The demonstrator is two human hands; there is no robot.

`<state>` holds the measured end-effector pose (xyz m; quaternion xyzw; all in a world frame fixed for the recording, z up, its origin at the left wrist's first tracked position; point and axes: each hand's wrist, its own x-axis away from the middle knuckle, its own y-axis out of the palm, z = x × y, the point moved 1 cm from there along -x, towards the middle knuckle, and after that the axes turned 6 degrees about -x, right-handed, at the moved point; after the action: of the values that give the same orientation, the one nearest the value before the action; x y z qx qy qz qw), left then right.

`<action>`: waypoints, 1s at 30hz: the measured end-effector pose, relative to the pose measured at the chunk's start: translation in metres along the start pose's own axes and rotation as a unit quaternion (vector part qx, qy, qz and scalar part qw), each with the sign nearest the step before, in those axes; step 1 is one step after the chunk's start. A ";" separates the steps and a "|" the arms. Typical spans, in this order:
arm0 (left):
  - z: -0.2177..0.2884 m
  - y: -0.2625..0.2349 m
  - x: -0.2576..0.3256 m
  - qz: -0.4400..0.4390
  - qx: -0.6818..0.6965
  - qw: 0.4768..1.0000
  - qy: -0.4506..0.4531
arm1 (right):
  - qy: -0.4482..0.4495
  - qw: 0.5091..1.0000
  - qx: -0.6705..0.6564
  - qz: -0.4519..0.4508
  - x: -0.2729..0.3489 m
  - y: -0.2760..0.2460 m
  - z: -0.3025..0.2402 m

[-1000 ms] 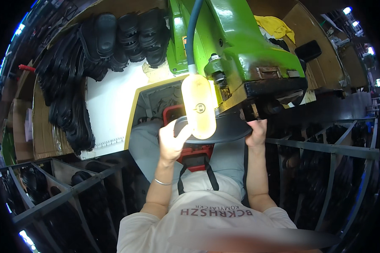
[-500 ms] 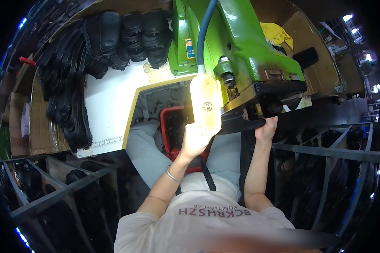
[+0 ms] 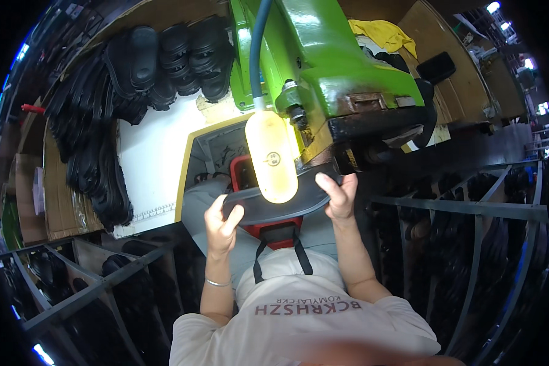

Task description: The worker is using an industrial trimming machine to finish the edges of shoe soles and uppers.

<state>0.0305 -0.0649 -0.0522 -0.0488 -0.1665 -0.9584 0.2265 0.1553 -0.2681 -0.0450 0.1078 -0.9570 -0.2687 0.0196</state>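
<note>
Left hand (image 3: 222, 222) and right hand (image 3: 340, 196) pinch dark sole (image 3: 274, 207) ends, keeping it level under green machine (image 3: 329, 67) head.

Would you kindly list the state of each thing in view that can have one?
left hand: gripping the left end of the dark sole piece.
right hand: gripping its right end.
dark sole piece: held flat under the green machine's head.
green machine: upright, blue hose attached on top.
yellow oval part: hanging over the sole piece.
black soles: stacked in piles at left.
</note>
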 end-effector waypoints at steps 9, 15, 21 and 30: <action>-0.006 0.061 0.001 -0.213 -0.185 0.959 0.026 | -0.028 0.991 0.091 -0.089 -0.003 0.007 -0.005; -0.019 0.116 -0.027 -0.097 -0.204 0.968 0.107 | -0.110 0.975 0.185 0.062 0.053 -0.003 -0.003; -0.027 0.122 -0.016 -0.073 -0.069 0.994 0.053 | 0.310 0.950 -0.032 0.016 0.134 -0.059 0.003; -0.032 0.108 -0.020 -0.079 -0.093 0.992 0.017 | 0.072 0.987 0.109 0.091 0.075 -0.074 -0.058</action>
<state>0.0962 -0.1581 -0.0539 -0.0403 -0.0766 -0.9853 0.1470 0.1017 -0.3759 -0.0351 0.0412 -0.9825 -0.1510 0.1009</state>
